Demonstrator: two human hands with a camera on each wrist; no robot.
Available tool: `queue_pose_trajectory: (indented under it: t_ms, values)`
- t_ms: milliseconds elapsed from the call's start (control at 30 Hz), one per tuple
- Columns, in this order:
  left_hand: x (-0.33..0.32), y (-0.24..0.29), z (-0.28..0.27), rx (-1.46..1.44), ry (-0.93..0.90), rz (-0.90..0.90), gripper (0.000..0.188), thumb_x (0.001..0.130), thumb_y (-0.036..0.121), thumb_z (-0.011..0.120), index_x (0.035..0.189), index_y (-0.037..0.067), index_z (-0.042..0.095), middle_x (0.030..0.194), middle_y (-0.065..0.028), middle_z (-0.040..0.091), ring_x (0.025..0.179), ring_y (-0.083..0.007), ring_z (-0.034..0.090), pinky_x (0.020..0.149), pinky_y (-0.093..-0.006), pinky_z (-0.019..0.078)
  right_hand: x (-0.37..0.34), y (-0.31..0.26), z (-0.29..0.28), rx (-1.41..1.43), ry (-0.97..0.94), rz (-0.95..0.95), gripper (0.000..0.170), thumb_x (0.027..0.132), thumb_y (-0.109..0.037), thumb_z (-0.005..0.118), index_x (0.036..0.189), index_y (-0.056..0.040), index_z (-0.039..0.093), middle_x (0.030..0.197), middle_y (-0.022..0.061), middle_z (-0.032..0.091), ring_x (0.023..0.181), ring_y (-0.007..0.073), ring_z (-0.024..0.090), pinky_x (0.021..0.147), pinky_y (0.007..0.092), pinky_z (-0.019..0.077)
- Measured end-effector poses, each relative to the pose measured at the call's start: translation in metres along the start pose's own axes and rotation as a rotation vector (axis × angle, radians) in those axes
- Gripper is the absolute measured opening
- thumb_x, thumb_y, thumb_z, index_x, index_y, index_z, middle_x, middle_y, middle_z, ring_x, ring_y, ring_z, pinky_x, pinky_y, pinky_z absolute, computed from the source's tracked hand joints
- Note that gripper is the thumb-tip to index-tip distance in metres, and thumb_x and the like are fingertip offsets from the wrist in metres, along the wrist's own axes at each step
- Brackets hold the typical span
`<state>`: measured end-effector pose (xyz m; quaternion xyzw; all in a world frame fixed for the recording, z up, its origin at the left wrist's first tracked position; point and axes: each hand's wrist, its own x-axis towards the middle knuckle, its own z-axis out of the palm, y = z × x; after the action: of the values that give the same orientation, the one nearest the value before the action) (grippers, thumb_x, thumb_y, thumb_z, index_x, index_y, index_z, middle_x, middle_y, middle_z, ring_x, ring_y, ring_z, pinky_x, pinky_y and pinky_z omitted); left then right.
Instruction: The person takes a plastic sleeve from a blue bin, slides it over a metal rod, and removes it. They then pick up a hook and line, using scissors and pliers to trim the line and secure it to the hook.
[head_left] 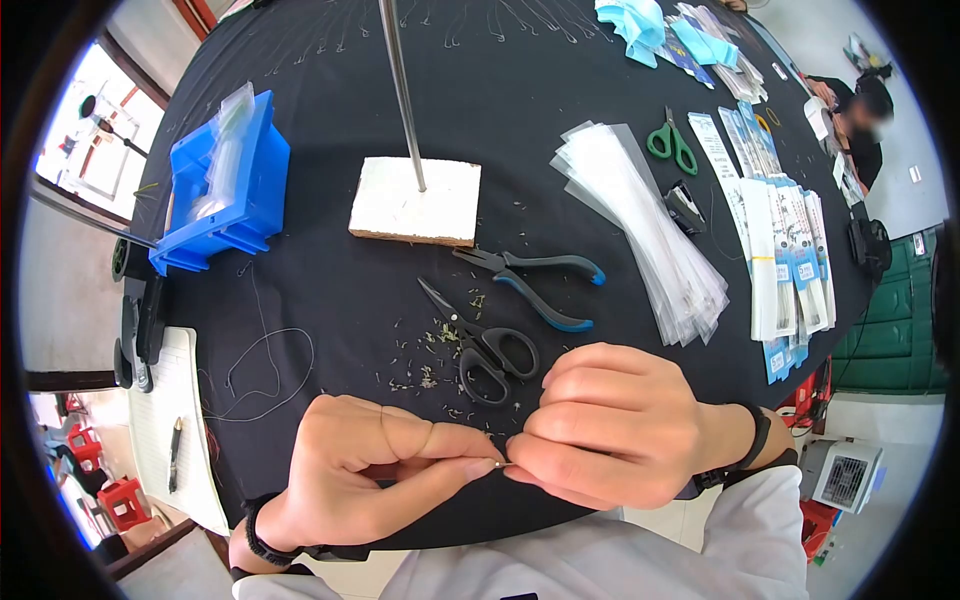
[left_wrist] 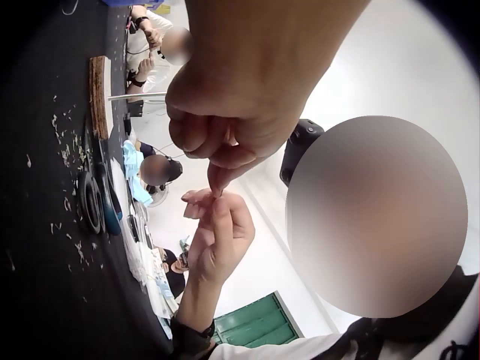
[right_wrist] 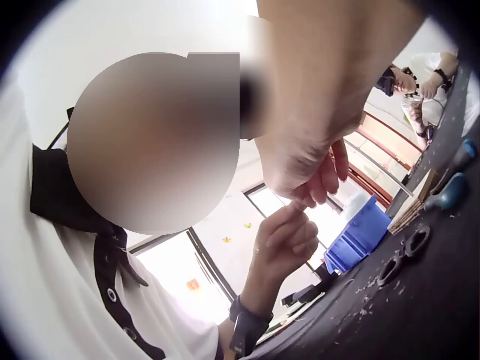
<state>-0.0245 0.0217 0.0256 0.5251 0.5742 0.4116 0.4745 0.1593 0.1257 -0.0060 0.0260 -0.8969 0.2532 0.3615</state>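
Thumb and index finger of my left hand [head_left: 365, 465] pinch a tiny shiny piece [head_left: 499, 464] in the head view; I cannot tell its kind. A fine dark line [head_left: 381, 428] runs over the left fingers. My right hand [head_left: 615, 430] meets it from the right, its fingers curled and the fingertips pinched together at the same piece. Both wrist views show the two hands tip to tip above the table. Just beyond the hands lie black-handled scissors [head_left: 468, 334], and past them pliers [head_left: 500, 263] with blue-tipped handles.
Small clippings [head_left: 428, 375] surround the scissors. A metal rod [head_left: 402, 90] rises from a white block [head_left: 415, 205]. Left are a blue bin [head_left: 262, 185], a loose thread [head_left: 262, 340] and a notebook [head_left: 160, 400] with a pen. Right are clear sleeves [head_left: 650, 230], green scissors [head_left: 671, 148] and printed packets [head_left: 790, 260].
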Motion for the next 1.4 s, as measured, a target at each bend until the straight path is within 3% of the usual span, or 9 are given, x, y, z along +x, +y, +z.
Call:
queue_pose_trajectory:
  t_ms: [67, 167, 533, 633, 733, 1033, 1133, 1333, 1400]
  values:
    - [-0.002, -0.005, 0.001, -0.012, 0.01, 0.033, 0.005, 0.066, -0.006, 0.066, 0.069, -0.004, 0.069, 0.061, -0.0121, 0.065, 0.045, -0.0092, 0.057, 0.041, -0.0185, 0.0383, 0.0, -0.001, 0.0, 0.023, -0.017, 0.011, 0.017, 0.064, -0.007, 0.068, 0.076, 0.001, 0.059, 0.073, 0.0069, 0.052, 0.065, 0.021, 0.052, 0.06, 0.0305, 0.0451]
    - [-0.004, -0.014, -0.001, -0.001, -0.034, 0.125, 0.01, 0.074, 0.0, 0.069, 0.084, 0.0, 0.072, 0.06, -0.0062, 0.064, 0.042, -0.005, 0.05, 0.039, -0.0182, 0.034, -0.001, 0.0, 0.001, 0.05, -0.039, 0.005, 0.019, 0.061, -0.007, 0.067, 0.076, 0.001, 0.058, 0.072, 0.0064, 0.05, 0.064, 0.0205, 0.05, 0.059, 0.0302, 0.044]
    - [-0.004, -0.01, -0.001, 0.058, -0.072, 0.146, 0.011, 0.074, -0.003, 0.067, 0.085, -0.002, 0.07, 0.059, -0.0092, 0.062, 0.042, -0.0107, 0.052, 0.04, -0.0214, 0.0372, 0.003, 0.003, -0.004, 0.137, -0.105, -0.005, 0.01, 0.065, -0.001, 0.067, 0.07, -0.0014, 0.059, 0.064, 0.0036, 0.046, 0.052, 0.0175, 0.047, 0.047, 0.0274, 0.0421]
    - [-0.004, -0.014, 0.001, 0.047, -0.052, 0.196, 0.012, 0.074, -0.004, 0.067, 0.085, -0.002, 0.07, 0.06, -0.0105, 0.062, 0.043, -0.0149, 0.053, 0.041, -0.0232, 0.0396, 0.0, -0.001, -0.008, 0.189, -0.181, 0.061, 0.021, 0.063, -0.006, 0.068, 0.078, -0.0005, 0.053, 0.073, 0.007, 0.047, 0.063, 0.022, 0.05, 0.054, 0.031, 0.0426]
    - [-0.004, -0.014, 0.001, 0.069, -0.052, 0.233, 0.013, 0.073, -0.005, 0.067, 0.085, -0.002, 0.07, 0.062, -0.0107, 0.063, 0.044, -0.0177, 0.054, 0.042, -0.024, 0.0407, 0.001, -0.001, -0.001, 0.244, -0.09, 0.082, 0.012, 0.063, 0.002, 0.067, 0.071, 0.0, 0.057, 0.063, 0.0046, 0.045, 0.047, 0.0186, 0.045, 0.041, 0.0267, 0.0372]
    - [-0.008, -0.014, -0.002, 0.162, -0.07, 0.257, 0.013, 0.065, -0.008, 0.068, 0.077, -0.003, 0.069, 0.066, -0.0114, 0.067, 0.048, -0.0175, 0.061, 0.046, -0.0228, 0.0453, 0.002, -0.007, 0.003, 0.375, -0.081, 0.186, 0.013, 0.062, 0.008, 0.062, 0.067, 0.0, 0.053, 0.059, 0.0048, 0.039, 0.044, 0.018, 0.038, 0.038, 0.0272, 0.0306]
    - [-0.008, -0.016, 0.0, 0.138, -0.048, 0.288, 0.015, 0.068, -0.007, 0.07, 0.082, -0.003, 0.069, 0.06, -0.0102, 0.061, 0.044, -0.018, 0.053, 0.042, -0.0243, 0.0402, -0.004, -0.008, -0.003, 0.37, -0.219, 0.197, 0.019, 0.07, -0.003, 0.065, 0.083, 0.0007, 0.052, 0.074, 0.0086, 0.046, 0.062, 0.0227, 0.051, 0.051, 0.0314, 0.0456]
    - [-0.01, -0.026, 0.003, 0.124, -0.001, 0.312, 0.016, 0.07, -0.006, 0.07, 0.085, -0.002, 0.07, 0.055, -0.0087, 0.056, 0.042, -0.0177, 0.049, 0.04, -0.025, 0.0375, -0.007, -0.007, 0.0, 0.395, -0.223, 0.227, 0.017, 0.071, -0.003, 0.064, 0.081, 0.0004, 0.052, 0.074, 0.0083, 0.046, 0.062, 0.0234, 0.051, 0.051, 0.0319, 0.0452]
    - [-0.01, -0.024, 0.002, 0.143, -0.006, 0.258, 0.015, 0.07, -0.005, 0.07, 0.085, -0.002, 0.07, 0.054, -0.0084, 0.056, 0.042, -0.0165, 0.049, 0.04, -0.0249, 0.0372, -0.004, -0.005, 0.003, 0.408, -0.155, 0.234, 0.013, 0.066, 0.005, 0.063, 0.073, -0.0002, 0.053, 0.064, 0.0063, 0.043, 0.051, 0.0205, 0.044, 0.043, 0.0296, 0.0361]
